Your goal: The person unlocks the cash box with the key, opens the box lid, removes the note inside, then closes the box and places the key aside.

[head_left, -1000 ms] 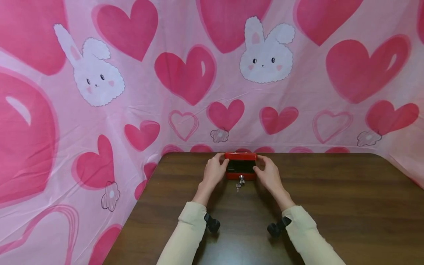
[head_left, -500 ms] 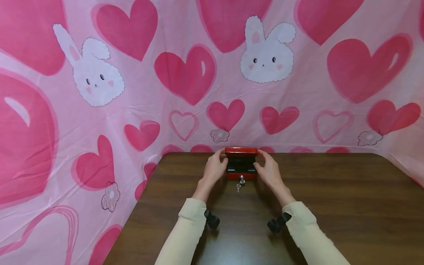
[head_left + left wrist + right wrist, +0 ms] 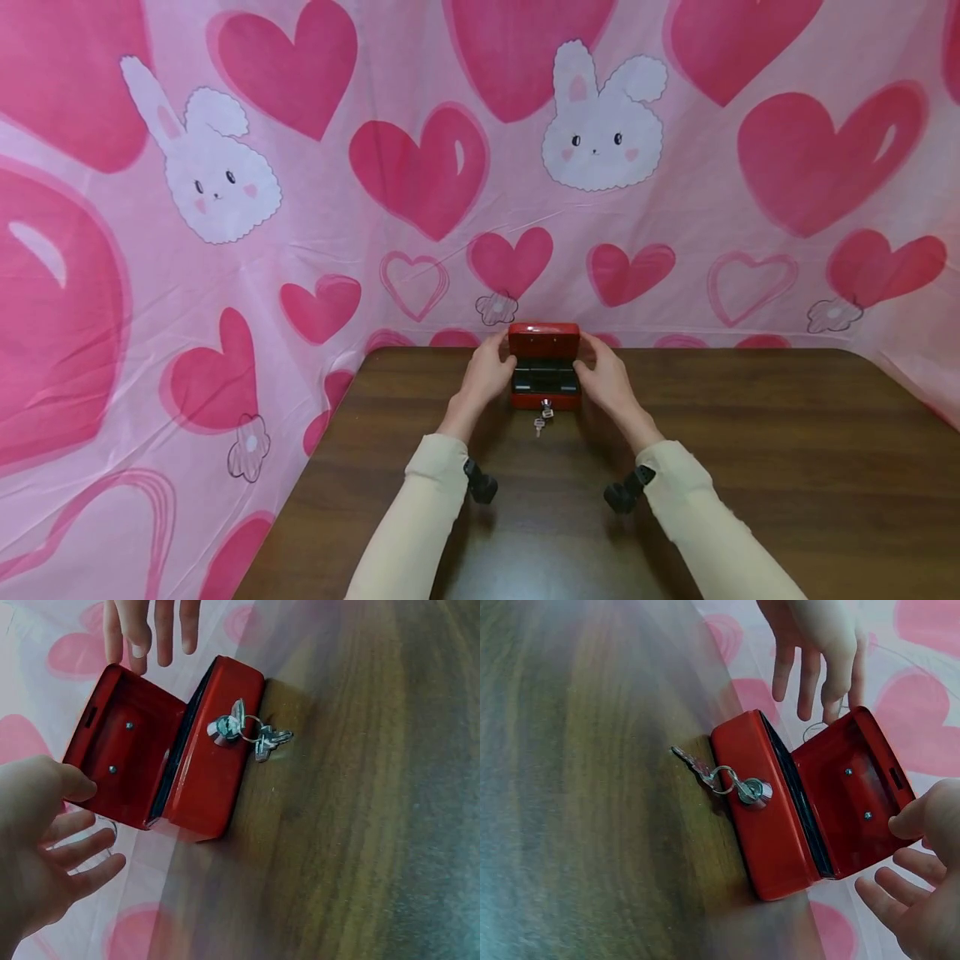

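A small red metal cash box (image 3: 528, 402) stands at the table's back edge, its lid (image 3: 142, 742) swung up and a black tray (image 3: 545, 382) inside. My left hand (image 3: 486, 377) pinches one side of the lid, thumb on its inner face in the left wrist view. At the other side my right hand (image 3: 609, 383) does likewise, thumb (image 3: 911, 823) at the lid's corner and the remaining fingers spread loosely. From the lock (image 3: 223, 730) on the box's front, a key sticks out with a ring and keys (image 3: 271, 741) dangling.
The brown wood table (image 3: 750, 467) stretches to both sides and toward me. Behind it hangs a pink cloth (image 3: 525, 200) with hearts and rabbits, close to the box's back. A wire handle (image 3: 815, 731) shows behind the lid.
Both hands have raised the lid further up and back, from partly lifted to about upright, baring the tray and the lid's inner face. The box body has stayed in place.
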A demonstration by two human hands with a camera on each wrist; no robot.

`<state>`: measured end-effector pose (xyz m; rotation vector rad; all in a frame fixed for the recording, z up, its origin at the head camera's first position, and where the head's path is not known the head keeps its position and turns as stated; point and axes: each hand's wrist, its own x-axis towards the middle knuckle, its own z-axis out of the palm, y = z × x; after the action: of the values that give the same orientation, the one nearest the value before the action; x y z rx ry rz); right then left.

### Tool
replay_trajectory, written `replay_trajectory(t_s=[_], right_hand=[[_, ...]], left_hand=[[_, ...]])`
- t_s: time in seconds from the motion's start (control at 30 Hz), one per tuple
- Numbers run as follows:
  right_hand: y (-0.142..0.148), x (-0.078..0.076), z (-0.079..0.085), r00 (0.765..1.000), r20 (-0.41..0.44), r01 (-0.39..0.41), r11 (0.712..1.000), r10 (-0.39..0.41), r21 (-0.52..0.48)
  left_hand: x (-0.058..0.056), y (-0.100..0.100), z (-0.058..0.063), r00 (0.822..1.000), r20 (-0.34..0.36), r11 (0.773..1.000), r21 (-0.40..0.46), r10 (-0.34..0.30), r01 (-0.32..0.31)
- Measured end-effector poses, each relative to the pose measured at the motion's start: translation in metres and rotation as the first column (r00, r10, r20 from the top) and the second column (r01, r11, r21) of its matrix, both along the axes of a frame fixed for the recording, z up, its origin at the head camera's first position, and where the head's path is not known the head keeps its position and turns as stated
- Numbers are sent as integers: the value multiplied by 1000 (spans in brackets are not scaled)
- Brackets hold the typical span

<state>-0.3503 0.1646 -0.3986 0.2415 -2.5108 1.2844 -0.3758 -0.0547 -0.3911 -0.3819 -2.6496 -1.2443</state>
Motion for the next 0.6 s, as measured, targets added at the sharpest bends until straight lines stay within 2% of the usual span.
replay_trajectory(t_s=[0.17, 0.33, 0.6], right_hand=[[0, -6, 4, 998, 55, -27, 999, 28, -25], [0, -10, 7, 994, 86, -61, 998, 61, -3], [4, -16, 6, 989, 129, -70, 998, 70, -5]], left_hand=[[-6, 0, 1, 1000, 19, 999, 40, -5, 4], [-9, 0, -1, 998, 56, 998, 67, -19, 15], [-13, 3, -3, 997, 71, 995, 91, -40, 33]])
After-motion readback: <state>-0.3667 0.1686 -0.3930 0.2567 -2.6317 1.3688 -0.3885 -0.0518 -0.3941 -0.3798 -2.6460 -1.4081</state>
